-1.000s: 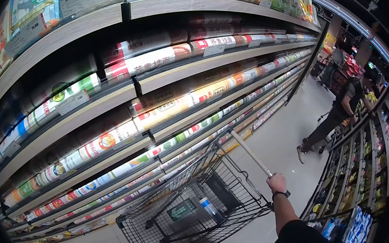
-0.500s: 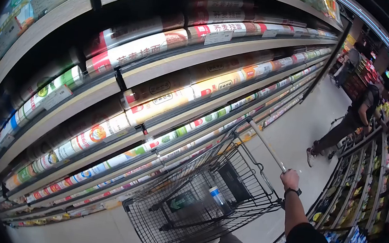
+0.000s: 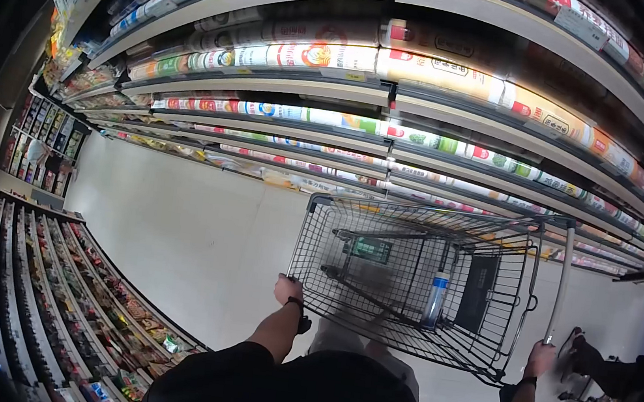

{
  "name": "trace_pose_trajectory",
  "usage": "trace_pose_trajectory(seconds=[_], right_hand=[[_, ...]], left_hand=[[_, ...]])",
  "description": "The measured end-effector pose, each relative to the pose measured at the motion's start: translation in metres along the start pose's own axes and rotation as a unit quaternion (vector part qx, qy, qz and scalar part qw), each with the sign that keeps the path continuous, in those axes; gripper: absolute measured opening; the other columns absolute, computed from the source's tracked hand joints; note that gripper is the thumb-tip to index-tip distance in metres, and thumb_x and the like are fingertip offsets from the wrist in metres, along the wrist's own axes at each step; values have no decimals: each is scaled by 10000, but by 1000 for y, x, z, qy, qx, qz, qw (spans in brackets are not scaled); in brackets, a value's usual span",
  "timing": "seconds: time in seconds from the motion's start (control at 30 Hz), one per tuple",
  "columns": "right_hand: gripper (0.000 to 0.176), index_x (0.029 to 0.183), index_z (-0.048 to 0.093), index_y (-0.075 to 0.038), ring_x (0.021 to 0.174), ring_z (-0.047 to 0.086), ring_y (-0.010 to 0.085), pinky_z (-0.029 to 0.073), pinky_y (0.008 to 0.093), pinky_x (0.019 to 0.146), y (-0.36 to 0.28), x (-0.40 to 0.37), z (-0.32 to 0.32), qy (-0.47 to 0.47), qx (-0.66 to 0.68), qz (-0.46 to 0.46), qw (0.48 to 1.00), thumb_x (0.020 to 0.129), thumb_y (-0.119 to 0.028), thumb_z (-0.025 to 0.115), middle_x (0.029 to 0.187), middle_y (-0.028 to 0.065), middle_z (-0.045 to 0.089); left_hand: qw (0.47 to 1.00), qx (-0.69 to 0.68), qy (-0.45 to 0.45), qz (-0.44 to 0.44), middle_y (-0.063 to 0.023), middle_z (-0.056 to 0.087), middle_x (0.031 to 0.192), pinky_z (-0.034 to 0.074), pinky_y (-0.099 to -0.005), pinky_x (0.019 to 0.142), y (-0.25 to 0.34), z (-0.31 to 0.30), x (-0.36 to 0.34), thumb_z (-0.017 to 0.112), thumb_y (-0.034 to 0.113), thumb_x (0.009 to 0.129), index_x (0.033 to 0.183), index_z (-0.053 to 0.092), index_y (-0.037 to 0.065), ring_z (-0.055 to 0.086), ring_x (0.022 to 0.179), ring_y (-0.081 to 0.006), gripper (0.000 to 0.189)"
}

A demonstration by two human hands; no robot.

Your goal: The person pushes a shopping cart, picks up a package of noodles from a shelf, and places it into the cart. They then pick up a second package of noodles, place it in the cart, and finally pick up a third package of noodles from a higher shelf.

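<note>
Long shelving unit: tiers bear rows of dried-noodle rolls, labels facing out. Shopping cart stands on the pale floor between the shelving and the person, long side parallel to the shelf edges. Handlebar spans the cart's right end in view; dark panel sits just inboard. Cylindrical package, blue-and-white at one end, is inside the basket, between the panel and the near long edge. Right hand: fingers wrapped closed around the handlebar's near end. Left hand: fingers curled closed over the cart's near left corner.
</note>
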State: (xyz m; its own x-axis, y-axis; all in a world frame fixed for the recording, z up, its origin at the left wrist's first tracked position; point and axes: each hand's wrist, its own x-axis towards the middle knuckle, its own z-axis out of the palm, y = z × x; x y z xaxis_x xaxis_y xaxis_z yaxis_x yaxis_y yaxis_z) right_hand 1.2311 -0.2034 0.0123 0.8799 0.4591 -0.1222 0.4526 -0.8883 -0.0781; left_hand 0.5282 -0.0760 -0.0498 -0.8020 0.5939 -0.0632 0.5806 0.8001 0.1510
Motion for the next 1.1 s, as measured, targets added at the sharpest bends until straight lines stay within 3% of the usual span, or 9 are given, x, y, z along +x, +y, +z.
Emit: trace_pose_trajectory(seconds=[0.33,0.47,0.53,0.57,0.7,0.77,0.8,0.9,1.1], right_hand=[[447,1031,669,53,992,635,448,506,537,863,25,63,-19,-39,-27,23,999,852,-340,551,1023,295,661],[431,1038,673,45,973,647,435,508,529,867,81,104,62,33,-22,-72,997,867,-325,533,1013,291,665],[437,1047,654,64,992,642,433,503,523,874,50,82,20,-54,-80,-37,995,863,-316,541,1015,305,660],[391,1011,675,32,867,654,455,528,532,769,47,72,17,33,-75,-66,994,870,-316,568,920,298,666],[420,1044,665,14,887,681,391,544,502,714,71,72,8,87,149,-192,966,877,-362,581,1040,220,689],[392,1023,674,35,906,648,438,519,501,722,88,90,-21,-15,18,-69,997,888,-328,610,930,268,676],[473,876,669,55,693,666,368,522,476,585,109,94,-25,64,-47,-103,992,868,-414,608,769,220,674],[392,882,717,23,913,659,436,531,502,829,48,59,-111,96,-68,-1,993,786,-335,588,928,289,664],[425,947,732,1,914,674,411,534,488,864,32,58,-121,73,-88,4,993,842,-358,531,949,239,694]], left_hand=[[999,-23,-33,-36,-196,695,883,540,-500,761,25,7,-70,638,201,820,943,586,33,680,847,-391,214],[998,-27,-42,-37,-194,693,902,539,-491,773,24,19,-52,627,211,838,952,577,36,678,867,-385,215],[998,-31,-40,-27,-194,693,896,540,-492,767,26,23,-56,624,211,843,948,578,37,678,860,-387,209],[998,-30,-45,-29,-195,693,891,542,-486,762,30,17,-60,618,201,848,946,579,38,679,857,-387,194],[999,-9,-44,-11,-207,678,886,530,-497,760,22,21,-65,625,219,828,943,580,36,664,884,-384,221],[995,30,-84,34,-208,674,869,532,-489,716,-3,55,-67,616,267,834,980,586,26,667,851,-381,283],[996,17,-81,45,-196,683,846,535,-496,687,-7,64,-74,616,281,834,970,593,27,673,795,-384,288],[997,14,-61,45,-179,696,835,536,-523,682,-4,65,-93,618,279,834,935,602,39,683,775,-389,261],[995,-4,-91,30,-190,707,899,557,-489,760,9,32,-103,648,286,847,967,630,35,691,845,-387,279]])
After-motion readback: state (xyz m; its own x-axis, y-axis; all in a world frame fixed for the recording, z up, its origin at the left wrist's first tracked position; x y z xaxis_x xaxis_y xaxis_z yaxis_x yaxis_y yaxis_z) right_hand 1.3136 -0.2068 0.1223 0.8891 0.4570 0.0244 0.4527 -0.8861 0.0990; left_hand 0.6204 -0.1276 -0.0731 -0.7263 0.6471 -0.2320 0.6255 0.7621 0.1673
